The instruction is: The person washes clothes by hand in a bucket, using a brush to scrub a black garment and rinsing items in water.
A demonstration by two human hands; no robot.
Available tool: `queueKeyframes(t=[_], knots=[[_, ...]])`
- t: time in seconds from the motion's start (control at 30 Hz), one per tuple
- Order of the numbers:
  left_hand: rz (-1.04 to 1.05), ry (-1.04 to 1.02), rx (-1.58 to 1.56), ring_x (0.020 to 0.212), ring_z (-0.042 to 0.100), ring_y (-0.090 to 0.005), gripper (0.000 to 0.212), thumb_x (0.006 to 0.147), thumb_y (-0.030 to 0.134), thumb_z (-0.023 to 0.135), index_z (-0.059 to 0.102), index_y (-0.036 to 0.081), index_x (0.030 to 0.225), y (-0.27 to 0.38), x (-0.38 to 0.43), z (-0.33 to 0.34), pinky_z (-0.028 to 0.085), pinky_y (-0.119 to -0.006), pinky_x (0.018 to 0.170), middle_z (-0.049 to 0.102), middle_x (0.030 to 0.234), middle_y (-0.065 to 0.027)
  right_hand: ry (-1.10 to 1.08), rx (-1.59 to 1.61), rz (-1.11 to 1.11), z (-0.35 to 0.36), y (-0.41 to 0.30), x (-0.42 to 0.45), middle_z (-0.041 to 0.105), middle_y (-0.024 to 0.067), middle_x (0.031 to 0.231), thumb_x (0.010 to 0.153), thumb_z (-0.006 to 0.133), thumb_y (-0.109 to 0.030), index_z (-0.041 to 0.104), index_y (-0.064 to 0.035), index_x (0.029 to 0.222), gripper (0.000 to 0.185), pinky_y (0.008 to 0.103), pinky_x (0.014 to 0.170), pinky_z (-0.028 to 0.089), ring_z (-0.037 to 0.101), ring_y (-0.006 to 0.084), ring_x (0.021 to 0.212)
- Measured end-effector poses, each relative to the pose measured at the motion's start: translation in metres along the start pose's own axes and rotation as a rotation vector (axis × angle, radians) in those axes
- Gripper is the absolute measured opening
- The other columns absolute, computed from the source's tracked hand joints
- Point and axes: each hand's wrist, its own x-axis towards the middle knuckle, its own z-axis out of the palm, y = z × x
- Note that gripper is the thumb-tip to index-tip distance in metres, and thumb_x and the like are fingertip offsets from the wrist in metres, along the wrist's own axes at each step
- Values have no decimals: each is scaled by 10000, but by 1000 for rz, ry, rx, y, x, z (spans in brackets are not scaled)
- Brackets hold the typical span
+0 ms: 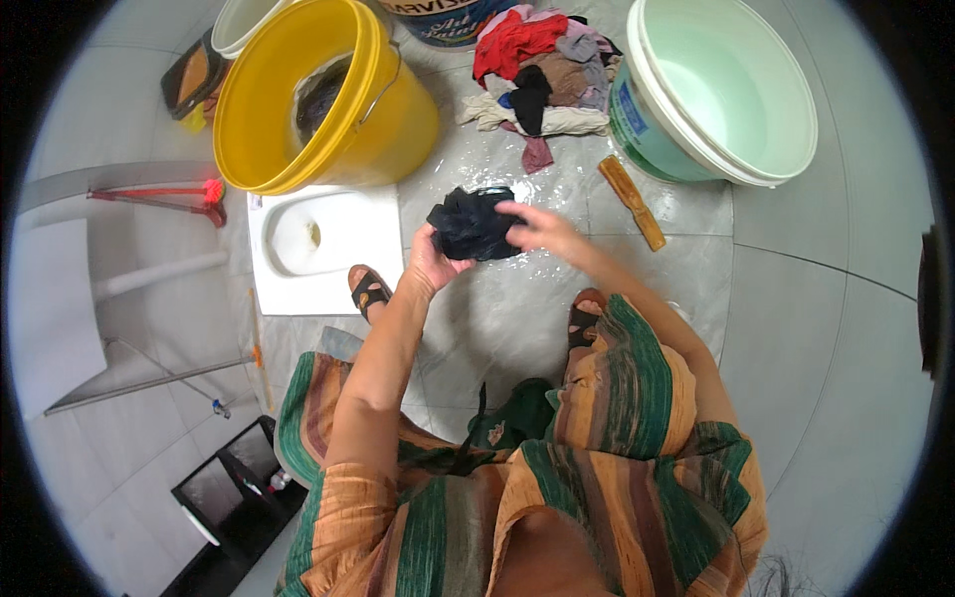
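Observation:
My left hand (pixel 435 261) grips a bunched, wet-looking black cloth (pixel 474 227) from its left and underneath, above the wet tiled floor. At the cloth's right edge is my right hand (pixel 539 227), slightly blurred, with its fingers spread over the fabric. Beyond the cloth lies a heap of clothes (pixel 556 71) in red, pink, brown, grey, black and cream. To the right on the floor rests a wooden scrub brush (pixel 631 203) with a handle; its underside is hidden.
A yellow bucket (pixel 403 127) with dark contents stands behind a white squat toilet (pixel 380 224). At the right is a pale green bucket (pixel 671 149) with a white rim. A blue paint bucket (pixel 455 26) stands behind. A red toilet brush (pixel 213 194) is at the left.

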Motion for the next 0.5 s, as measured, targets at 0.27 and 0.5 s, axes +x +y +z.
queueKeyframes(t=[0.27, 0.5], knots=[[263, 77, -155, 787, 562, -271, 207, 640, 161, 486, 563, 33, 784, 16, -22, 14, 441, -386, 720, 602, 815, -110, 323, -68, 106, -19, 65, 3, 631, 62, 739, 617, 682, -117, 630, 5, 797, 224, 285, 654, 467, 589, 175, 668], [381, -9, -93, 868, 562, -343, 414, 642, 199, 455, 561, -88, 921, 54, -74, 21, 430, -422, 858, 589, 931, -229, 406, 847, -29, -65, 9, -42, 625, 83, 906, 767, 544, -254, 584, -31, 904, 265, 336, 729, 479, 606, 192, 798]])
